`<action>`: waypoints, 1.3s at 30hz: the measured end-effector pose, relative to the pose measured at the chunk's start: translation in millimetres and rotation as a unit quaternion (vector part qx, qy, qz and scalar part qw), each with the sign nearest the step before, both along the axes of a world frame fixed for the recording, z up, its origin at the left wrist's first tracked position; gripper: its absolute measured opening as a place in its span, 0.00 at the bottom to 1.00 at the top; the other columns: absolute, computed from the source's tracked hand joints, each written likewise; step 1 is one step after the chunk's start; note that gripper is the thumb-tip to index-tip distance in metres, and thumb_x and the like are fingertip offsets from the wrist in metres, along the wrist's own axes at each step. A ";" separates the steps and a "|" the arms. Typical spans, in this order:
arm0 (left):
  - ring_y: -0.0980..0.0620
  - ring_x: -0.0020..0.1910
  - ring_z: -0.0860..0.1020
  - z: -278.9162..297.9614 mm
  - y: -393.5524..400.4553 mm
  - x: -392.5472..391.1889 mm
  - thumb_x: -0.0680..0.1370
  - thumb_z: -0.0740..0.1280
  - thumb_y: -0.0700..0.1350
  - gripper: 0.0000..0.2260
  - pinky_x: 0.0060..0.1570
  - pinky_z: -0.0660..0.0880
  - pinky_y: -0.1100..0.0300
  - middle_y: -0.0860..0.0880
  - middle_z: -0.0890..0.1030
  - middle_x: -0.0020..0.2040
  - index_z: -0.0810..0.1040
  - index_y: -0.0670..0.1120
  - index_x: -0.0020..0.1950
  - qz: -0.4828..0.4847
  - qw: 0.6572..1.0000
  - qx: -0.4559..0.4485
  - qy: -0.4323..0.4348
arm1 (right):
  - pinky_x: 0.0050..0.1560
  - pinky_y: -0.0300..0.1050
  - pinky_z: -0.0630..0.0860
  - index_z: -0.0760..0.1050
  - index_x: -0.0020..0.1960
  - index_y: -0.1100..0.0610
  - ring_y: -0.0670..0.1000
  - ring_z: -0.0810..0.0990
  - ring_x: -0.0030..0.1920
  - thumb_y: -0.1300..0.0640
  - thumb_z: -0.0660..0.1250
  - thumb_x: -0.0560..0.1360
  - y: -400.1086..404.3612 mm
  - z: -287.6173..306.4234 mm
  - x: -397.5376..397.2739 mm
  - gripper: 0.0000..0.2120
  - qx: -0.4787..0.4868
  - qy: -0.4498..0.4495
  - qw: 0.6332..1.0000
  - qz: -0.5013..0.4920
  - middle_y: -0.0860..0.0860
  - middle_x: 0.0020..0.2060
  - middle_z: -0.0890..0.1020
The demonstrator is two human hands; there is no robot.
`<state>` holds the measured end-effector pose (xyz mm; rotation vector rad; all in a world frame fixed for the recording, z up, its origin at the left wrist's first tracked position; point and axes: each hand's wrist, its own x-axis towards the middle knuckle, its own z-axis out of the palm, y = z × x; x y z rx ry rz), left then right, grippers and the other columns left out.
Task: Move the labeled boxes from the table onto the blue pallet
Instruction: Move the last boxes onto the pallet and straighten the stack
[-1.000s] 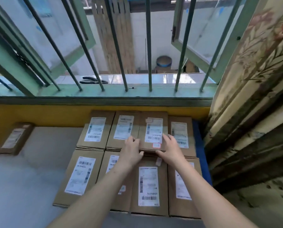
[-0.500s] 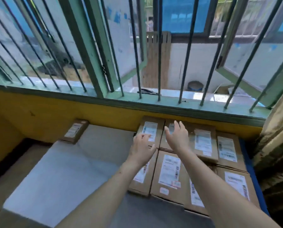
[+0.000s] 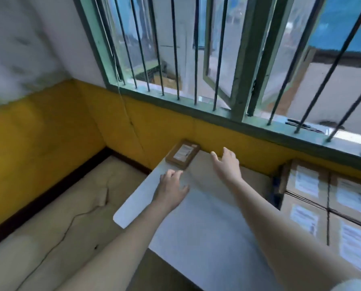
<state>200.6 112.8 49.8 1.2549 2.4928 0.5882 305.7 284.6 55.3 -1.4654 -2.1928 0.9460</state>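
Labeled box (image 3: 182,154) lies just beyond both hands, left (image 3: 171,189) and right (image 3: 228,162); fingers spread, holding nothing.

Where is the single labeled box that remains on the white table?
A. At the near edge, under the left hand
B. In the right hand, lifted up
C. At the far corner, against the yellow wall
C: the single box lies flat at the far corner of the white table, against the yellow wall, beyond both empty hands.

Makeshift packing room: stacked labeled boxes (image 3: 330,204), barred window (image 3: 196,59) (green frame), cracked floor (image 3: 70,217).
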 end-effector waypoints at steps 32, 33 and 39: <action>0.48 0.58 0.73 -191.2 189.0 -306.7 0.75 0.66 0.46 0.21 0.60 0.69 0.59 0.48 0.66 0.61 0.72 0.47 0.68 0.060 0.931 -0.052 -0.356 | 0.63 0.54 0.76 0.59 0.76 0.57 0.57 0.79 0.62 0.52 0.63 0.75 103.4 -214.9 -291.1 0.32 -0.326 0.063 0.917 -0.219 0.54 0.67 0.75; 0.49 0.56 0.74 -180.7 182.4 -306.3 0.73 0.67 0.46 0.24 0.61 0.71 0.57 0.49 0.67 0.61 0.71 0.48 0.69 0.072 0.922 -0.041 -0.378 | 0.61 0.52 0.77 0.64 0.73 0.57 0.56 0.80 0.60 0.54 0.63 0.74 93.9 -199.3 -285.6 0.28 -0.322 0.068 0.918 -0.221 0.54 0.65 0.78; 0.47 0.52 0.82 -111.4 158.3 -267.4 0.74 0.67 0.35 0.17 0.57 0.77 0.48 0.46 0.83 0.54 0.74 0.45 0.62 0.046 0.817 -0.008 -0.574 | 0.47 0.37 0.76 0.75 0.61 0.56 0.49 0.81 0.51 0.63 0.66 0.72 29.8 -121.0 -204.8 0.17 -0.251 0.173 0.906 -0.293 0.48 0.53 0.82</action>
